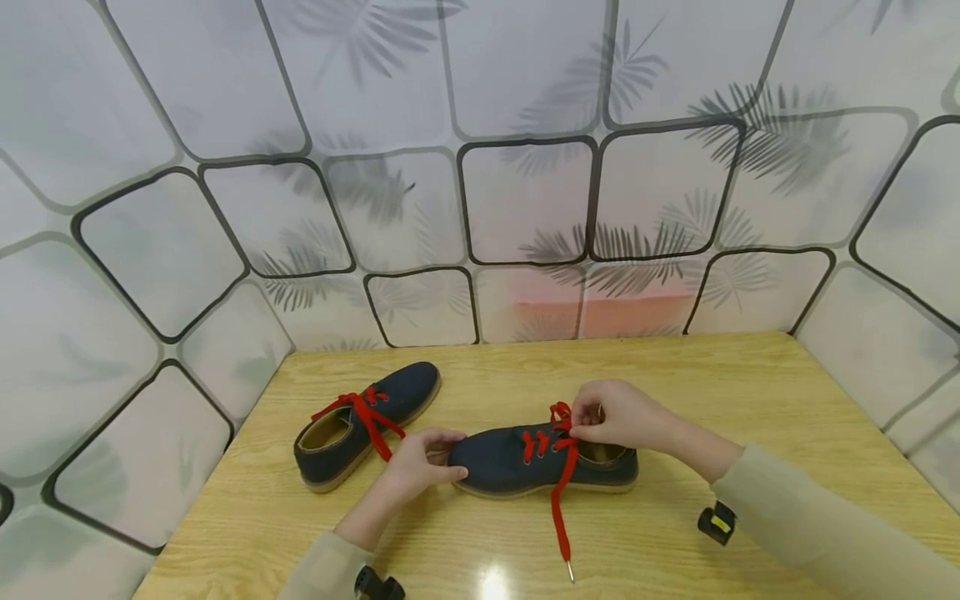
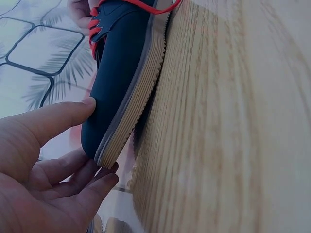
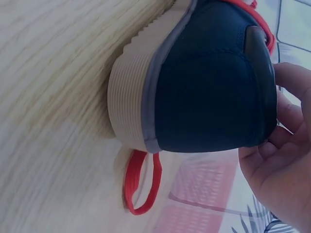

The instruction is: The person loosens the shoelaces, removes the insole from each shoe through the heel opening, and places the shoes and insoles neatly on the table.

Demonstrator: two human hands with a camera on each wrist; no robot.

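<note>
Head view: a navy-blue shoe with a tan sole stands on the pale wood-grain table; the left hand grips its toe, and the right hand pinches its flat red lace beside the opening. Left wrist view: thumb and fingers clasp the toe's tip. Right wrist view: the heel hides the pinch. Adjusting the lace seems in hand; next probably calls for steadying the toe while drawing the lace snug.
</note>
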